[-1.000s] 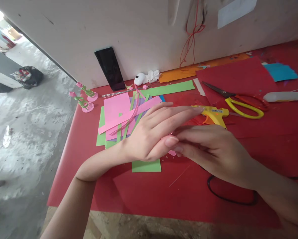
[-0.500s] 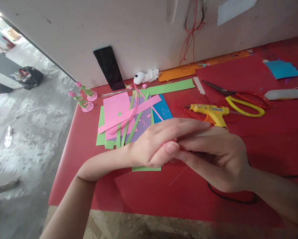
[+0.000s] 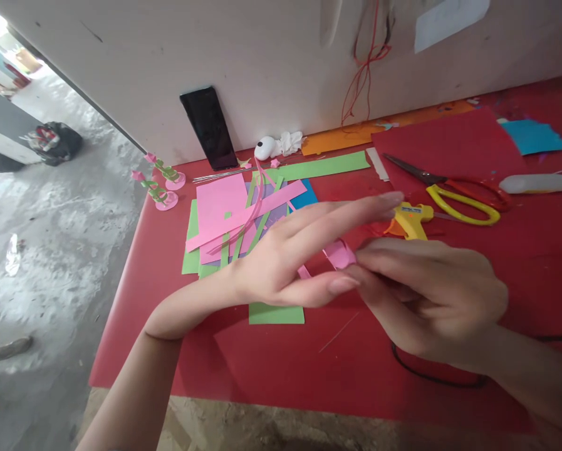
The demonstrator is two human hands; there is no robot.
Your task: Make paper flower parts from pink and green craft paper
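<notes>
Between my two hands is a small folded piece of pink paper (image 3: 340,254), pinched at its right end by the thumb and fingertips of my right hand (image 3: 435,294). My left hand (image 3: 285,260) is open beside it, fingers stretched to the right and thumb held apart below. Whether a left finger touches the paper's far side is hidden. Beneath my left hand lies a pile of craft paper, with a pink sheet (image 3: 219,200) and a pink strip (image 3: 271,207) on top. A yellow glue gun (image 3: 413,219), partly covered by my left fingers, rests behind my hands.
Scissors (image 3: 443,188) and a white bottle (image 3: 539,183) lie at the right. A phone (image 3: 208,128) leans on the pale wall. Two paper flowers (image 3: 165,199) stand at the table's left edge. A green strip (image 3: 325,165) lies at the back. A black cable (image 3: 431,376) curves at front right.
My hands have moved apart from being cupped together. The left fingers have straightened and the thumb has opened away, bringing the pink paper in my right fingertips into view.
</notes>
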